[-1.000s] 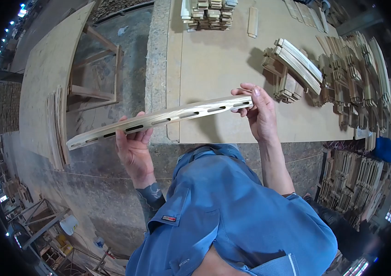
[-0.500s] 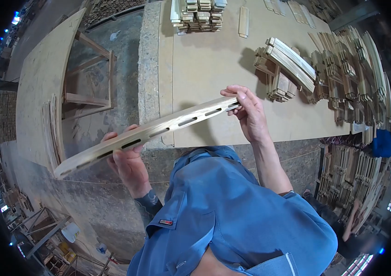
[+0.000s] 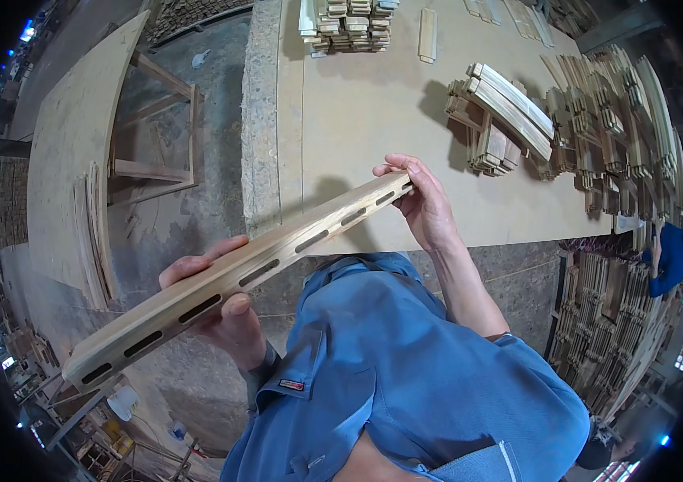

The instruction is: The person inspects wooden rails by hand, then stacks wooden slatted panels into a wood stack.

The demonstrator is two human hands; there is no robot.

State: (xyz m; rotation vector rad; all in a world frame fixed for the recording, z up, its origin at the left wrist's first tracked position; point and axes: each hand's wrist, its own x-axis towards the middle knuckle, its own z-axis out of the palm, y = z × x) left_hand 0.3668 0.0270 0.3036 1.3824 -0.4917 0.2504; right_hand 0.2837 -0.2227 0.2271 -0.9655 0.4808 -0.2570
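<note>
A long pale wooden slat (image 3: 281, 243) with several oblong slots along its narrow edge is held up in front of me, slanting from lower left to upper right. My left hand (image 3: 225, 317) grips it left of its middle, thumb on the slotted edge and fingers over the far side. My right hand (image 3: 428, 210) pinches its upper right end between thumb and fingers. The slat hangs in the air above the front edge of the plywood-topped table (image 3: 382, 120), and its lower left end reaches past my left hand.
Stacked slats (image 3: 506, 112) stand on the table's right, beside a long row of bundles (image 3: 615, 120). Another stack (image 3: 349, 28) is at the back. A wooden board on a frame (image 3: 68, 161) stands left. A person in blue (image 3: 671, 253) is at the far right.
The slat has turned so its slotted edge shows more fully, and its left end has come lower and closer. My right hand has shifted slightly left. The person in blue has moved.
</note>
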